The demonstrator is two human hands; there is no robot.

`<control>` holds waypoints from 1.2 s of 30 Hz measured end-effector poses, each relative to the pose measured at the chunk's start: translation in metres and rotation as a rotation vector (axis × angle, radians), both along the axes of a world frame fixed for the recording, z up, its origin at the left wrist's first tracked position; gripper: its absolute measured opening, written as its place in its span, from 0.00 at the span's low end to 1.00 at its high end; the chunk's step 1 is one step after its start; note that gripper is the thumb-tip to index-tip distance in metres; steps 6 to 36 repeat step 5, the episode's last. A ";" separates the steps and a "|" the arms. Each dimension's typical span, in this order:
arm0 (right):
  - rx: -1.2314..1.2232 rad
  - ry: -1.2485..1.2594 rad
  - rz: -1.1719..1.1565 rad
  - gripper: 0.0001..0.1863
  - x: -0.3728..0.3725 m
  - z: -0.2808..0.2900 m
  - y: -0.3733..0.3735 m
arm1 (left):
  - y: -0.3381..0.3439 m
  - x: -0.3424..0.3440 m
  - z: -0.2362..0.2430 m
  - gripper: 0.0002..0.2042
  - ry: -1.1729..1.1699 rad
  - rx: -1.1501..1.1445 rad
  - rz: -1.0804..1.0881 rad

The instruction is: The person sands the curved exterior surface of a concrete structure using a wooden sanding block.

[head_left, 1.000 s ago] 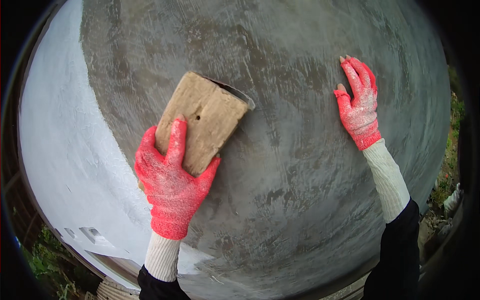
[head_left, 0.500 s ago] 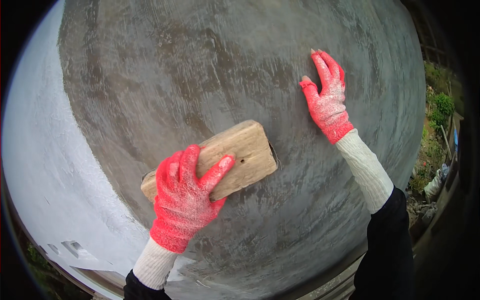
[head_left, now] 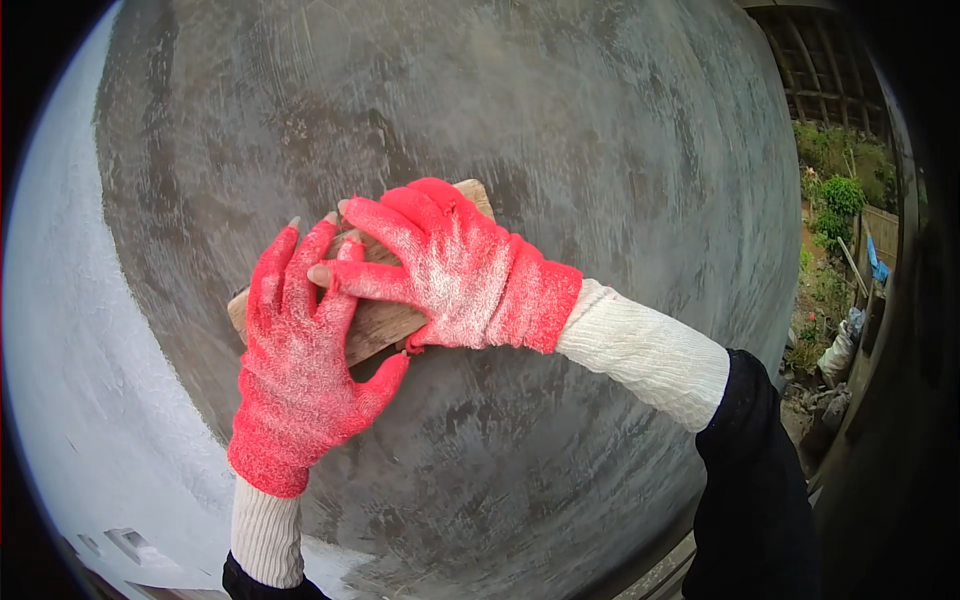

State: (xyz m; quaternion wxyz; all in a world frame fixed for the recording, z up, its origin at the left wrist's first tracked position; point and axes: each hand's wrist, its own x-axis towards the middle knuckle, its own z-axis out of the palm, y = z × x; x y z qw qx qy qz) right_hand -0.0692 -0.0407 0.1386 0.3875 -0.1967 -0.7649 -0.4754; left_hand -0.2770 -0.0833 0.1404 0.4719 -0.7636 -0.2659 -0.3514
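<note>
A worn, rectangular wooden block (head_left: 383, 328) rests against a grey, freshly smeared wall surface (head_left: 600, 180), slanting up to the right. Over its right part my right hand (head_left: 465, 275), in a red glove whitened with dust, is closed with the thumb at the lower edge. My left hand (head_left: 295, 375), gloved alike, lies on the block's left part with fingers stretched out and the thumb apart. The two hands touch, the right forefinger crossing the left fingers. Bare fingertips poke out of both gloves. Most of the block's face is hidden under the hands.
A white coated area (head_left: 60, 300) borders the grey surface on the left, with a small recess (head_left: 135, 545) low down. Beyond the right edge lie green bushes (head_left: 840, 200), a blue scrap (head_left: 877, 262), a whitish sack (head_left: 838, 355) and a slatted roof (head_left: 815, 65).
My right hand has come off the wall, down and left onto the block. The left hand's grip has loosened into stretched fingers. Hands and block sit further up and left in view.
</note>
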 end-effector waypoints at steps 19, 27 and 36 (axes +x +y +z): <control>0.134 0.674 -0.464 0.50 0.068 0.117 0.008 | 0.032 -0.041 0.016 0.44 -0.378 0.238 -0.107; 0.134 0.674 -0.464 0.50 0.068 0.117 0.008 | 0.032 -0.041 0.016 0.44 -0.378 0.238 -0.107; 0.134 0.674 -0.464 0.50 0.068 0.117 0.008 | 0.032 -0.041 0.016 0.44 -0.378 0.238 -0.107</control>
